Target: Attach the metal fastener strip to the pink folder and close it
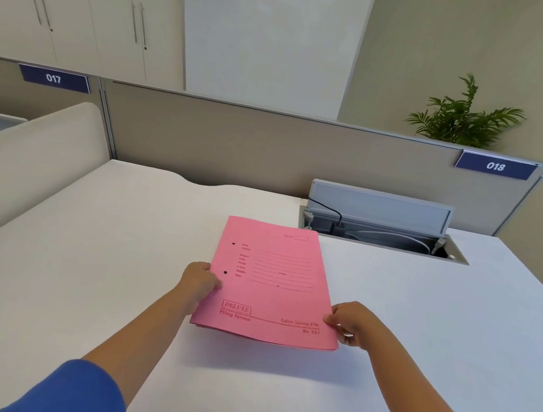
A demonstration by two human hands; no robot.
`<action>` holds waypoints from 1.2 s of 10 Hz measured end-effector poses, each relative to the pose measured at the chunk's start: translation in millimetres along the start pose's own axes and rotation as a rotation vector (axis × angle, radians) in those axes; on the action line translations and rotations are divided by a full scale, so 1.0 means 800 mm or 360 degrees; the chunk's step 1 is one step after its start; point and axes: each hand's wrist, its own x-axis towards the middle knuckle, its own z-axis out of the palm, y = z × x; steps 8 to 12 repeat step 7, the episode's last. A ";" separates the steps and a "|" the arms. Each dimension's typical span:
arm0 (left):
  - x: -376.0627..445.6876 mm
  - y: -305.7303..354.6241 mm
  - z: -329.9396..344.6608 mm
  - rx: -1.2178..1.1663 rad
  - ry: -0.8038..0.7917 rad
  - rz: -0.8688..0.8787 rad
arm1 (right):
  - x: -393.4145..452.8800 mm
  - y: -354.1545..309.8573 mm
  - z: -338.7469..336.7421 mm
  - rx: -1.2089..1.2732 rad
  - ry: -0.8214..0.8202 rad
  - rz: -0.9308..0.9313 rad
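Observation:
The pink folder [270,285] is closed, front cover up, with printed lines and two punched holes near its left edge. Its near end is lifted slightly off the white desk [80,284]. My left hand [199,282] grips the folder's left edge beside the lower hole. My right hand [350,321] pinches the lower right edge. No metal fastener strip shows in this view.
An open cable tray [383,236] with a raised grey lid and cables sits in the desk behind the folder, to the right. A beige partition [270,150] lines the far edge. A curved divider [28,153] stands on the left.

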 end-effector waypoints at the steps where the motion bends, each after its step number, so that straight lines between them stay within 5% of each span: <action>1: 0.015 -0.001 0.004 0.0128 0.0026 -0.0020 | 0.009 -0.009 0.008 -0.0023 0.0032 0.0035; 7: 0.038 -0.004 0.026 0.0301 -0.0001 0.0071 | 0.048 -0.011 0.014 -0.0315 0.0400 -0.0114; 12: 0.038 -0.004 0.026 0.0301 -0.0001 0.0071 | 0.048 -0.011 0.014 -0.0315 0.0400 -0.0114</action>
